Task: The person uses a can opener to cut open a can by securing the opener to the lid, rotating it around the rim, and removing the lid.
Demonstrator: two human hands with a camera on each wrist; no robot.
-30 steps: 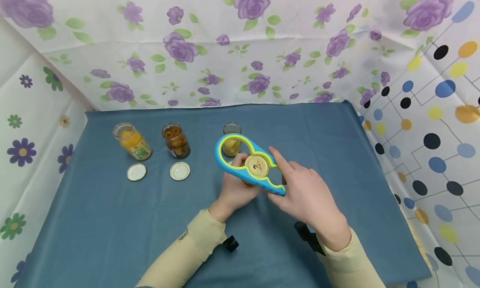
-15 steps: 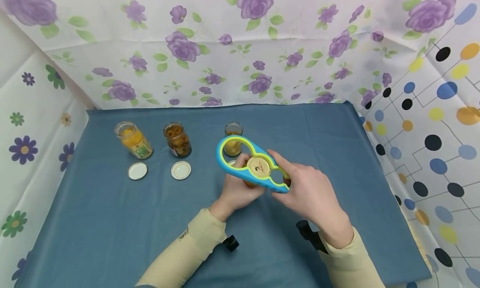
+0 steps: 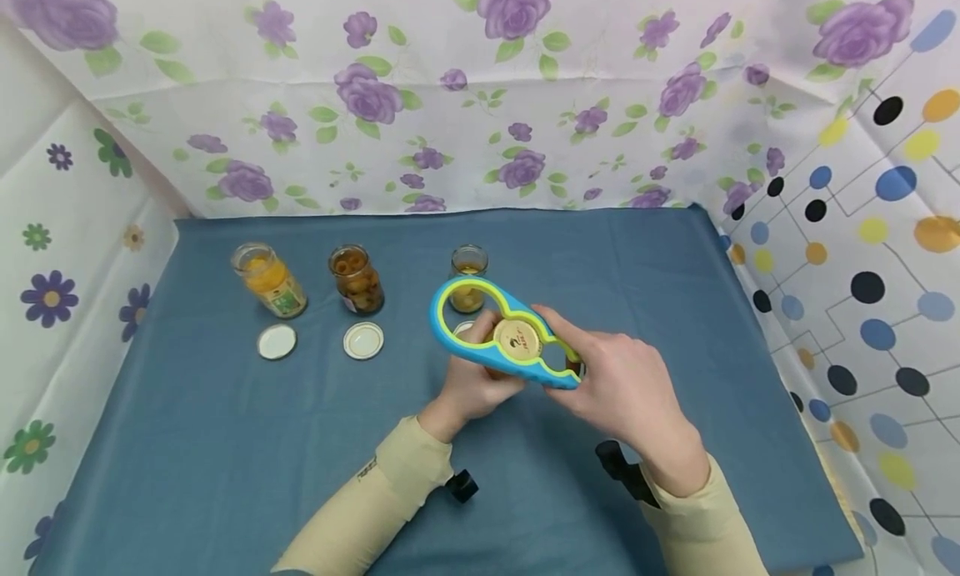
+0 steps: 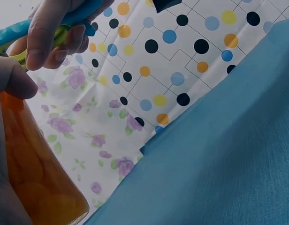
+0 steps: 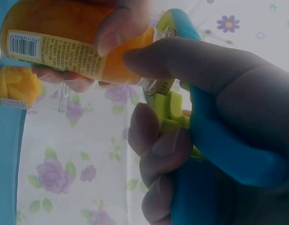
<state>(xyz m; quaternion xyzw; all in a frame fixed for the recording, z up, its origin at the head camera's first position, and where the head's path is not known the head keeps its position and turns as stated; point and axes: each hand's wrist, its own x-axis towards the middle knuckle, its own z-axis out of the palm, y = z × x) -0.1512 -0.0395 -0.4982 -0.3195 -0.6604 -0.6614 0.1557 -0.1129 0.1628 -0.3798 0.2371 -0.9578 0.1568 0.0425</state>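
Note:
My left hand (image 3: 468,384) grips a glass jar of orange fruit (image 5: 64,21), its barcode label showing in the right wrist view. The jar leans over, its gold lid (image 3: 517,340) turned up toward the head camera. Around that lid sits a blue and yellow-green jar opener (image 3: 480,353), the lid lying in its middle opening. My right hand (image 3: 630,384) holds the opener's handle ends, thumb on one side and fingers curled on the other. In the left wrist view the jar's body (image 4: 36,168) hangs in the left hand.
Three lidless jars stand at the back: yellow fruit (image 3: 281,288), brown contents (image 3: 358,288), and pale yellow pieces (image 3: 468,263), the last partly behind the opener. White-sided lids (image 3: 277,342) (image 3: 363,341) lie before the first two. Another lid (image 3: 462,328) is mostly hidden. Patterned cloths surround the blue tabletop (image 3: 225,443).
The opener has tilted slightly around the lid, and my right hand has closed in further on its handle ends. The left hand keeps its hold on the jar.

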